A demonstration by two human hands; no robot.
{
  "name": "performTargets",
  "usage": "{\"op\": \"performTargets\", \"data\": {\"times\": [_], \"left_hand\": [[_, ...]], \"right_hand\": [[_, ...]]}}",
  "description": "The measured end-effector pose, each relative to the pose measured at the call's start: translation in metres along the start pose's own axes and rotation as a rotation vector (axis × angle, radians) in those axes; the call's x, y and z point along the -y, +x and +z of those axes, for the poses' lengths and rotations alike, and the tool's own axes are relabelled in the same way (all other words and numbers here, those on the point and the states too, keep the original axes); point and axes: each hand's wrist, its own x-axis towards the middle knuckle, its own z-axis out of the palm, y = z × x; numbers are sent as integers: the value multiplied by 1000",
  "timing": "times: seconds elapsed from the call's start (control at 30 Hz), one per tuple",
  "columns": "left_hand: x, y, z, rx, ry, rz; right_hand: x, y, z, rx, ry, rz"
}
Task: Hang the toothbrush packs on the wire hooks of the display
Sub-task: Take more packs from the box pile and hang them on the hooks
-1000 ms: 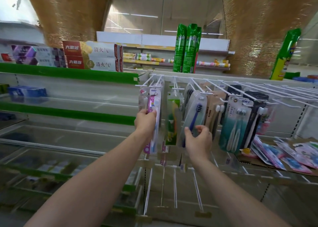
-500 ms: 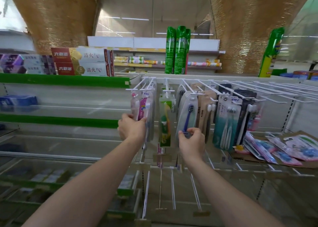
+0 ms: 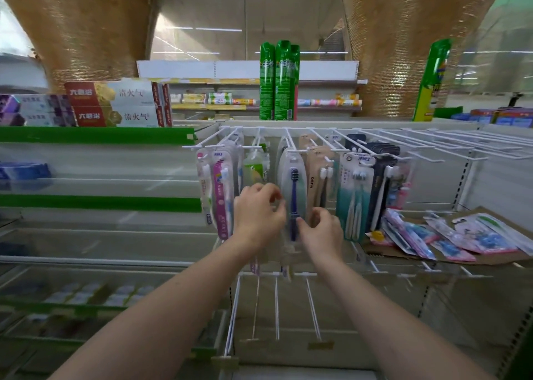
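both hands' grip loose, apparently grasping nothing, beside "aubo" pack [image 3: 315, 178]; left hand [image 3: 258, 215], right hand [image 3: 321, 231].

**Both bare arms stretched forward, hands close together**

The person's two forearms reach up and away from the lower edge of the view, converging toward the middle. The left hand [image 3: 259, 215] sits slightly higher, back toward the camera, fingers curled loosely with thumb and forefinger near each other. The right hand [image 3: 321, 231] is just beside it, a narrow gap between them, its fingers bent in a loose pinch, wrist straight.
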Motion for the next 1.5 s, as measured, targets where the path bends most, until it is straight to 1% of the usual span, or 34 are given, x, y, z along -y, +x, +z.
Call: {"op": "performTargets", "data": {"times": [0.1,0.27,0.43,0.6,0.8,1.0,1.33,1.5], "left_hand": [[-17,-3,14,55,60,74],[-52,-6,45,137,82,154],[-91,-17,88,187,112,230],[-138,-29,133,246,88,255],[-191,-38,185,325,28,225],[-235,-47,224,442,-22,150],[-266,-35,279,551,-78,26],[-274,-13,311,622,-47,9]], "right_hand": [[-9,8,-27,18,-111,-47],[-35,19,-75,39,-321,-87],[-70,30,-124,23,-398,-32],[-107,42,-179,13,-463,43],[-143,53,-240,-20,-488,92],[-171,65,-286,-40,-527,105],[-213,88,-318,-94,-532,171],[-223,119,-326,-125,-541,195]]}}
